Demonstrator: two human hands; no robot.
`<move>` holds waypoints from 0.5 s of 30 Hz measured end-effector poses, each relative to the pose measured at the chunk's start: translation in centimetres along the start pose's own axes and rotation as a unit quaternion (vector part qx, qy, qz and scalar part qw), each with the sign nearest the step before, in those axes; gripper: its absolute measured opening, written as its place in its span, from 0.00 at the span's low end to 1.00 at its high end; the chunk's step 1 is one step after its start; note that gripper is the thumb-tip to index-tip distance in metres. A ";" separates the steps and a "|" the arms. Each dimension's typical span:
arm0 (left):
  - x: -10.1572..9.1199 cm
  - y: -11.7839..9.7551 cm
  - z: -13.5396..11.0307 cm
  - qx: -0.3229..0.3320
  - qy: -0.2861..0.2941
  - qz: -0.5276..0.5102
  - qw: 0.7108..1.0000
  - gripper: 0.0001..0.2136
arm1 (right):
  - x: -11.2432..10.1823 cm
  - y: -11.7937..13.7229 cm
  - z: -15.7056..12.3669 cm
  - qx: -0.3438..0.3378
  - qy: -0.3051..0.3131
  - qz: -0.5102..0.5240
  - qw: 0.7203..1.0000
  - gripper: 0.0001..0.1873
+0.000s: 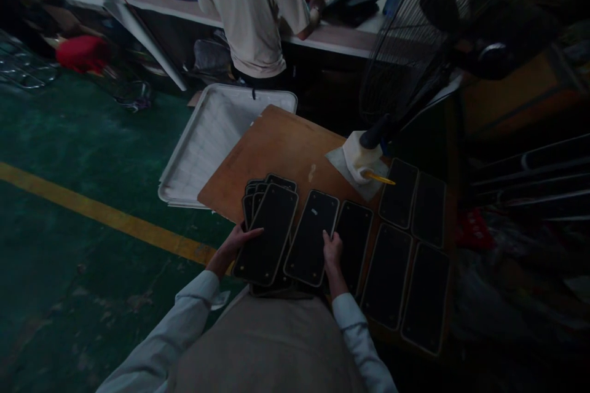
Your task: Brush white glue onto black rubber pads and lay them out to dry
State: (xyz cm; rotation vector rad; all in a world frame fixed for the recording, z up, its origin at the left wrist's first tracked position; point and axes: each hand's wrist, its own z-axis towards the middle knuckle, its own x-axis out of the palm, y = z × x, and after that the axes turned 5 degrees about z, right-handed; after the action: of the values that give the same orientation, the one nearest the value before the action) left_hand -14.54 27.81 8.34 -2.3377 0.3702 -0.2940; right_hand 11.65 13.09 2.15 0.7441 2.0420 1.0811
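Note:
My left hand [236, 244] is closed on the left edge of a black rectangular panel [267, 233], thumb on top. This panel has rounded corners, a pale rim and small dots near its corners. It overlaps a fanned stack of similar panels [247, 204]. Just to the right, my right hand [332, 252] grips the right edge of a second black panel [312, 234], which carries a small pale mark near its top. The fingers under both panels are hidden. Beside my right hand lies another black panel [356, 239], partly covered.
More black panels [388, 276] lie in rows on the right of the brown board [286, 147]. A white container [359, 156] with a yellow stick stands behind them. Beyond are a white tray [198, 135], a co-worker [251, 6] at a long table, and a fan [401, 43].

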 end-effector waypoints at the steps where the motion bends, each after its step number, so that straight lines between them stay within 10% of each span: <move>1: -0.7 -0.1 0.0 0.004 -0.013 0.002 1.000 0.31 | 0.3 -0.1 0.3 -0.001 -0.008 -0.008 1.000 0.19; 15: -3.5 -2.1 0.3 0.022 -0.013 0.002 1.000 0.31 | 1.4 3.1 -2.2 -0.191 -0.018 -0.157 0.969 0.18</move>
State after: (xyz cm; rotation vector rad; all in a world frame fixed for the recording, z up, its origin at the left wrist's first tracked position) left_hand -17.36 30.65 9.20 -2.2946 0.3524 -0.2667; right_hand 9.57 14.63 5.22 0.2332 1.7679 1.2096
